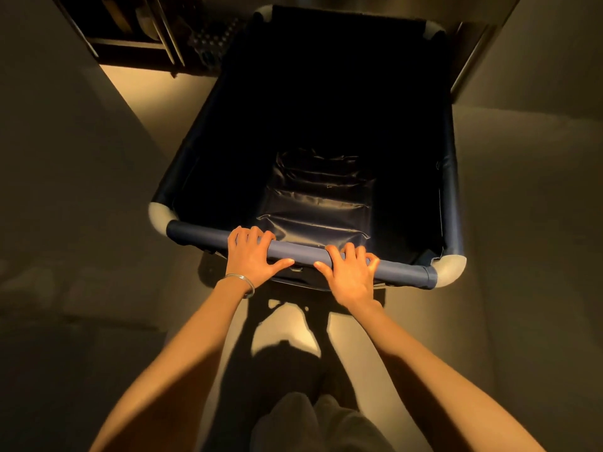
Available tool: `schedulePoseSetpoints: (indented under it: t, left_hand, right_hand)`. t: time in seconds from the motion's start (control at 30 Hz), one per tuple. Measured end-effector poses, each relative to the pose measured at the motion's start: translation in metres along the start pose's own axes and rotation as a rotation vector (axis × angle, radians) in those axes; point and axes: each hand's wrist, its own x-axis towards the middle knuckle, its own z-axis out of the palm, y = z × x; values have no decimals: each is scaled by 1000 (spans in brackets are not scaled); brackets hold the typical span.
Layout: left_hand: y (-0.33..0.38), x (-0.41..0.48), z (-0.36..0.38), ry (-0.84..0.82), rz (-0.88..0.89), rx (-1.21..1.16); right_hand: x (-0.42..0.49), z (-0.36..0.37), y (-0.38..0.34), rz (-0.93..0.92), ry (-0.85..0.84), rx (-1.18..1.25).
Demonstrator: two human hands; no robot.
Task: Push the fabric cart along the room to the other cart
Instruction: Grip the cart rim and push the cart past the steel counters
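Note:
A dark blue fabric cart (195,233) with pale grey corner pieces fills the middle of the head view; its inside is dark and looks empty. My left hand (251,256) grips the near padded rim left of centre, fingers curled over the top, with bangles on the wrist. My right hand (350,272) grips the same rim just to the right. A second cart is not clearly visible.
A narrow passage: a plain wall (65,158) close on the left and another wall (538,190) on the right. Ahead at the top left stands a dark shelf unit (137,37). A metal door edge (473,57) is at the top right. Lit floor (156,102) shows left of the cart.

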Motion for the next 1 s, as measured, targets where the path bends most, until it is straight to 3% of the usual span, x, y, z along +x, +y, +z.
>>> schedulePoseSetpoints:
  t: [0.43,0.67,1.0]
  left_hand:
    - [13,128,6,31,-62,-9]
    - [11,224,7,-18,-82,133]
    - [9,338,4,-70,-125,-20]
  right_hand:
    - [139,-21,43,-83,60,-15]
    - [241,-39,61,-87,-35,-66]
    - [366,-54,87,-176,62,-34]
